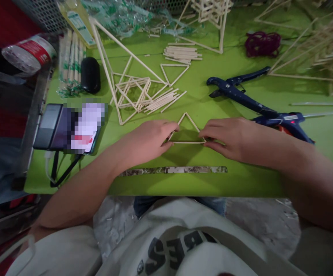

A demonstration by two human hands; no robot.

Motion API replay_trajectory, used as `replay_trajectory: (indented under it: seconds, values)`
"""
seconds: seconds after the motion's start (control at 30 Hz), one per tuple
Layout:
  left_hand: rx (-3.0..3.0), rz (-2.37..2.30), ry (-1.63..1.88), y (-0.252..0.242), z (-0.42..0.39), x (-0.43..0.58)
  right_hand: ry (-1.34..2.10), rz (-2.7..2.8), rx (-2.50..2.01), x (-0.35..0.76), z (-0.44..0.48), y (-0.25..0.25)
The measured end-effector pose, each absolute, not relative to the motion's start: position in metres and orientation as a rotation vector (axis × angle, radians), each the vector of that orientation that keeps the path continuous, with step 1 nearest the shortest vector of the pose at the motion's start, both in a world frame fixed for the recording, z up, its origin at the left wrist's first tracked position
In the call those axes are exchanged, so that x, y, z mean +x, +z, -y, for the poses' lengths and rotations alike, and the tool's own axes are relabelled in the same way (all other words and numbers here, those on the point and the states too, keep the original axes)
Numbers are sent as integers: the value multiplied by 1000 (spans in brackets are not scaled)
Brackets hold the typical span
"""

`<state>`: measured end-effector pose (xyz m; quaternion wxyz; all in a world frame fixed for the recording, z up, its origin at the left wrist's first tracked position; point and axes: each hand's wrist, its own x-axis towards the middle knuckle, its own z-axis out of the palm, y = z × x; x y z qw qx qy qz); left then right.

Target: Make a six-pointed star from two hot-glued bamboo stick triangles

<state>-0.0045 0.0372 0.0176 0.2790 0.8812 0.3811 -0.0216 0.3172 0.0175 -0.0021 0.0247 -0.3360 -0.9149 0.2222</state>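
Wooden triangle (187,142) lies flat on the green counter (197,184), apex pointing away, base running left to right, its lower corners pinched in the closed grip of left hand (149,138) and right hand (229,138).

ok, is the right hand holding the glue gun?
No, the glue gun lies on the green table behind the right hand, which, with the left hand, pinches a corner of the stick triangle.

Pale wooden triangle (187,130), green table (183,184)
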Motion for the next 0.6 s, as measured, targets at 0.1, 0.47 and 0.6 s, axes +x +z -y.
replay_trajectory:
  seconds: [0.1,0.47,0.6]
  values:
    - [2366,-1026,-56,17,-38,-4,669,2831,-1042,317,-17,-2]
    - [2350,-1034,-72,17,-37,-4,679,2828,-1053,315,-17,-1]
    - [2335,-1052,-79,18,-37,-6,652,2800,-1025,316,-15,2]
